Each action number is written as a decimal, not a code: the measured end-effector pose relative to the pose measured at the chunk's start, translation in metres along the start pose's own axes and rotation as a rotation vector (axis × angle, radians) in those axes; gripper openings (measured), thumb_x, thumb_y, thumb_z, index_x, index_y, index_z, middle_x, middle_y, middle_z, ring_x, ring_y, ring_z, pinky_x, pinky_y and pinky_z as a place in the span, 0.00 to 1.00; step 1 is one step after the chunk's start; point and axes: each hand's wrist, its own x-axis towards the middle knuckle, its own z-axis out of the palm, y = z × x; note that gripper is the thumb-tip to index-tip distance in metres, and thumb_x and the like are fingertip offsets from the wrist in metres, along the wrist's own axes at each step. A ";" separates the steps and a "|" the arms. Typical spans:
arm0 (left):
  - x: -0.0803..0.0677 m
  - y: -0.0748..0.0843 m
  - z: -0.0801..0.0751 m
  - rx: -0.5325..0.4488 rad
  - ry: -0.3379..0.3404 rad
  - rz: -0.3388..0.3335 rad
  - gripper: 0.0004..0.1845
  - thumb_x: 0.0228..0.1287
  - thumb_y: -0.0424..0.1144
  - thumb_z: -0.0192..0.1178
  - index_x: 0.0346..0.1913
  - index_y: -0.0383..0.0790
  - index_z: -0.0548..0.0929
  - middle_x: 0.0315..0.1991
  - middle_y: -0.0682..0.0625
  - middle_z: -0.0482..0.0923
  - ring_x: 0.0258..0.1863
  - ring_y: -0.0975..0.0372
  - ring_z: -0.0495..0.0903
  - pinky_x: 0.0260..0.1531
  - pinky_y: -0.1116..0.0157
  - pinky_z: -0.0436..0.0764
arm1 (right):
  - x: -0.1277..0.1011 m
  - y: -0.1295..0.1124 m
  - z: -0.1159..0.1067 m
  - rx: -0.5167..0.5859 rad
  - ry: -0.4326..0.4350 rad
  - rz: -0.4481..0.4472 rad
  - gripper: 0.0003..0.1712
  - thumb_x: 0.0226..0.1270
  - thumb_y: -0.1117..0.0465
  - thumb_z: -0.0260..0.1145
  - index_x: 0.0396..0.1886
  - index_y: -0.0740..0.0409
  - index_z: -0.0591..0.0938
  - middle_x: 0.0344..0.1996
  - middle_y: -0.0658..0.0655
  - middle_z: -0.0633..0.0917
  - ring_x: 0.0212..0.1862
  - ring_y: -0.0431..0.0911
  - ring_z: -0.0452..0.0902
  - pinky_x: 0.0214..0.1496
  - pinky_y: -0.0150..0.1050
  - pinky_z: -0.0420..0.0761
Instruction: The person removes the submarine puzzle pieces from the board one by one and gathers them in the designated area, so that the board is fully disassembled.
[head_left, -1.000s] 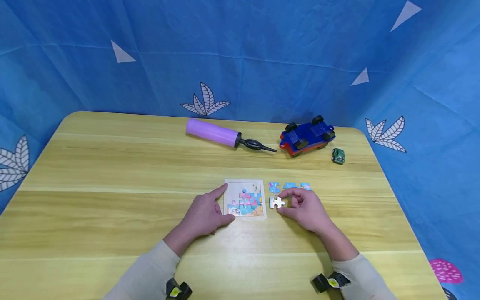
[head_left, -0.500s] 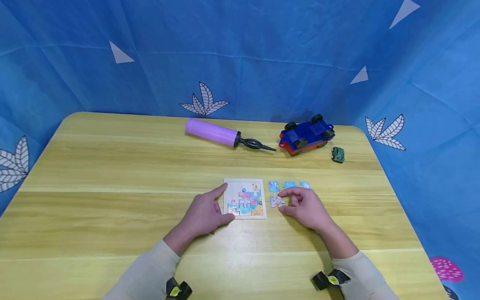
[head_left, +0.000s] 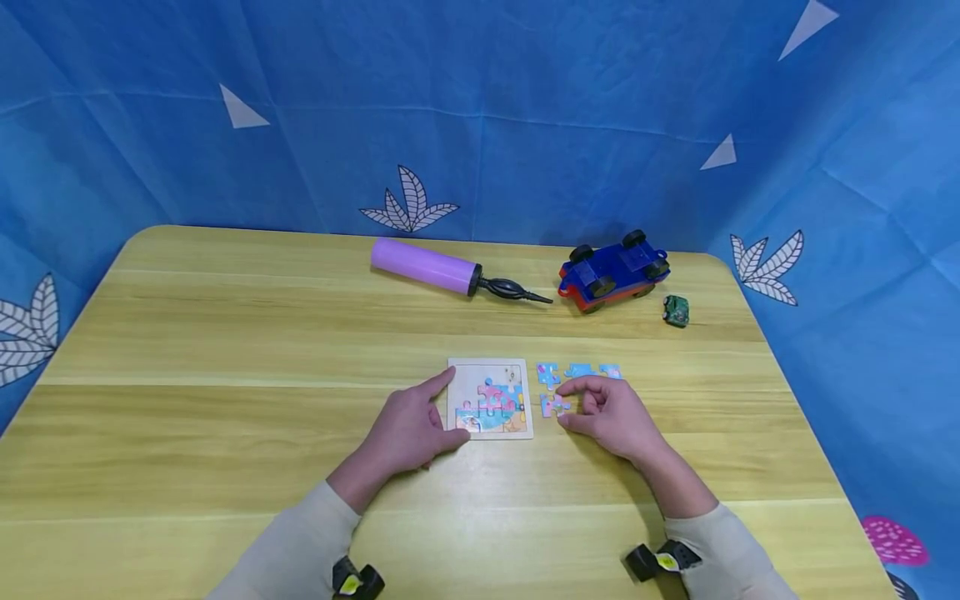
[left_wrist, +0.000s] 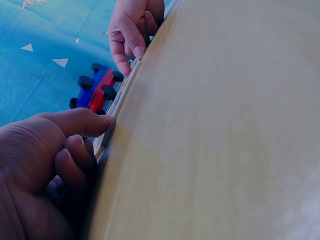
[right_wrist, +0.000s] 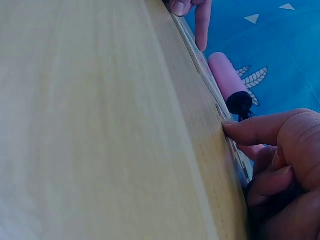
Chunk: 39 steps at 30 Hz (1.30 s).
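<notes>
Just right of the puzzle board (head_left: 491, 398), at its 3 o'clock, a puzzle piece (head_left: 553, 405) lies on the desk (head_left: 225, 350), pinched by the right hand (head_left: 611, 417). The left hand (head_left: 408, 429) clasps the board's left edge with thumb and forefinger. Loose pieces (head_left: 579, 371) lie at 1 o'clock; a purple pump (head_left: 427, 267) and blue toy car (head_left: 613, 268) sit farther off.
</notes>
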 end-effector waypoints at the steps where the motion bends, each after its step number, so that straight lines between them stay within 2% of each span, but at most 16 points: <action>1: 0.000 0.000 0.000 -0.002 -0.001 -0.001 0.50 0.52 0.38 0.77 0.77 0.40 0.62 0.16 0.51 0.75 0.07 0.60 0.73 0.11 0.61 0.74 | 0.000 0.000 0.000 0.001 0.000 0.000 0.18 0.53 0.67 0.79 0.45 0.62 0.86 0.15 0.48 0.65 0.19 0.41 0.59 0.37 0.36 0.67; 4: 0.000 0.000 0.000 -0.001 0.000 -0.001 0.50 0.52 0.38 0.77 0.77 0.39 0.62 0.15 0.51 0.75 0.07 0.61 0.73 0.11 0.61 0.74 | -0.001 0.000 0.000 0.006 0.005 -0.005 0.18 0.53 0.66 0.79 0.45 0.61 0.86 0.15 0.48 0.65 0.19 0.41 0.59 0.37 0.36 0.67; 11: 0.000 0.000 0.000 0.009 0.003 -0.002 0.50 0.52 0.38 0.77 0.77 0.39 0.62 0.15 0.51 0.75 0.07 0.61 0.73 0.11 0.61 0.74 | -0.003 -0.002 0.006 0.056 0.025 -0.049 0.18 0.54 0.66 0.79 0.45 0.59 0.86 0.14 0.48 0.65 0.18 0.39 0.56 0.28 0.35 0.66; 14: 0.000 0.000 0.000 0.014 0.003 0.000 0.50 0.52 0.38 0.77 0.77 0.39 0.62 0.15 0.51 0.75 0.07 0.61 0.73 0.11 0.61 0.74 | -0.003 -0.007 0.012 0.082 0.021 -0.083 0.19 0.54 0.67 0.79 0.46 0.61 0.85 0.15 0.48 0.65 0.18 0.39 0.56 0.31 0.35 0.67; 20: 0.000 0.000 0.000 0.013 0.005 0.014 0.50 0.51 0.38 0.77 0.77 0.39 0.62 0.15 0.52 0.75 0.07 0.61 0.73 0.11 0.60 0.74 | -0.001 -0.020 0.026 0.139 -0.024 -0.079 0.23 0.53 0.69 0.79 0.50 0.62 0.84 0.15 0.48 0.63 0.19 0.39 0.57 0.37 0.35 0.72; 23: 0.000 0.000 0.000 0.013 0.005 0.014 0.50 0.51 0.38 0.77 0.77 0.39 0.62 0.15 0.52 0.75 0.07 0.61 0.73 0.12 0.60 0.74 | 0.001 -0.026 0.033 0.130 -0.039 -0.081 0.25 0.54 0.67 0.79 0.52 0.60 0.83 0.13 0.47 0.63 0.18 0.39 0.58 0.36 0.36 0.73; 27: 0.000 0.000 0.000 0.015 0.000 0.004 0.50 0.52 0.39 0.77 0.77 0.40 0.62 0.16 0.51 0.75 0.07 0.60 0.73 0.12 0.60 0.74 | 0.004 -0.035 0.042 0.112 -0.050 -0.092 0.27 0.53 0.65 0.80 0.54 0.59 0.83 0.13 0.47 0.64 0.16 0.39 0.58 0.30 0.35 0.69; 33: 0.000 0.000 -0.001 0.022 -0.004 0.007 0.50 0.52 0.39 0.77 0.77 0.39 0.62 0.16 0.51 0.75 0.08 0.60 0.73 0.12 0.61 0.74 | 0.010 -0.048 0.054 0.121 -0.075 -0.137 0.30 0.53 0.69 0.79 0.57 0.62 0.81 0.14 0.47 0.65 0.18 0.41 0.59 0.35 0.36 0.71; 39: 0.000 0.000 -0.002 0.026 -0.004 0.017 0.49 0.53 0.39 0.77 0.77 0.39 0.62 0.17 0.52 0.75 0.08 0.60 0.73 0.12 0.61 0.74 | 0.015 -0.055 0.061 0.130 -0.097 -0.107 0.31 0.52 0.70 0.78 0.57 0.62 0.80 0.15 0.47 0.66 0.19 0.40 0.61 0.36 0.36 0.73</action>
